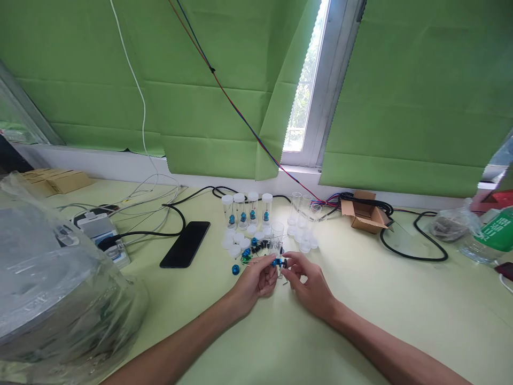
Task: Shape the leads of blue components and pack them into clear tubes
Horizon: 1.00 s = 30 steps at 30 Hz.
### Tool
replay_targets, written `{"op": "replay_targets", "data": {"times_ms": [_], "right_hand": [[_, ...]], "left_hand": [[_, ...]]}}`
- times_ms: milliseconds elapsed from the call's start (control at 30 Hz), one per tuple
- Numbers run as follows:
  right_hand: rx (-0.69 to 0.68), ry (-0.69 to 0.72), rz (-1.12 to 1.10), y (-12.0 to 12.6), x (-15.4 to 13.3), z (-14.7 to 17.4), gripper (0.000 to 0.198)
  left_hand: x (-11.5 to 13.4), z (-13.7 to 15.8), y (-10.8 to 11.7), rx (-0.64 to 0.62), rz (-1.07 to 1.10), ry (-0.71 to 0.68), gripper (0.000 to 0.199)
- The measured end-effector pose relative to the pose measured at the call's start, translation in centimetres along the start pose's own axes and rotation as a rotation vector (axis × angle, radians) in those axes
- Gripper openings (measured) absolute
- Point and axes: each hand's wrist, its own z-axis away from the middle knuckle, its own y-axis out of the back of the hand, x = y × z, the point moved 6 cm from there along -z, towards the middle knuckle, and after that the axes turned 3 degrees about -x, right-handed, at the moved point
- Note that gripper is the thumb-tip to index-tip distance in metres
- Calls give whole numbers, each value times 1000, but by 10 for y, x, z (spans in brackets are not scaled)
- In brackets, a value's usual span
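Observation:
My left hand (256, 279) is closed, pinching a small blue and black metal part (278, 262) between thumb and fingers. At the part's black end, the thumb and index finger of my right hand (311, 279) close in from the right. A clear tube (277, 234) stands just beyond my fingers. Left of it lie loose blue parts (246, 253) and small black pieces, partly hidden by my left hand. One round blue piece (235, 269) sits apart from them. Short bent metal pieces (285, 283) rest on the table between my hands.
Behind are several white-capped tubes (253, 209) holding blue parts, loose white caps (234, 250), and uncapped clear tubes (295, 208). A phone (185, 244) and power strip (114, 248) lie left, near a plastic-wrapped object (60, 299). A cardboard box (365, 216), cables and a bottle (487, 240) are right.

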Motion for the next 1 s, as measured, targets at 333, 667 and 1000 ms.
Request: {"op": "replay_targets", "data": {"times_ms": [333, 667, 1000], "right_hand": [[-68, -7, -55, -5, 5, -1, 11], [-115, -39, 15, -5, 3, 0, 29], [-102, -50, 23, -7, 8, 1, 41]], "left_hand": [[1, 1, 1, 38, -87, -16, 43], [-1, 0, 2, -20, -157, -53, 44], [-2, 0, 0, -14, -174, -37, 43]]}}
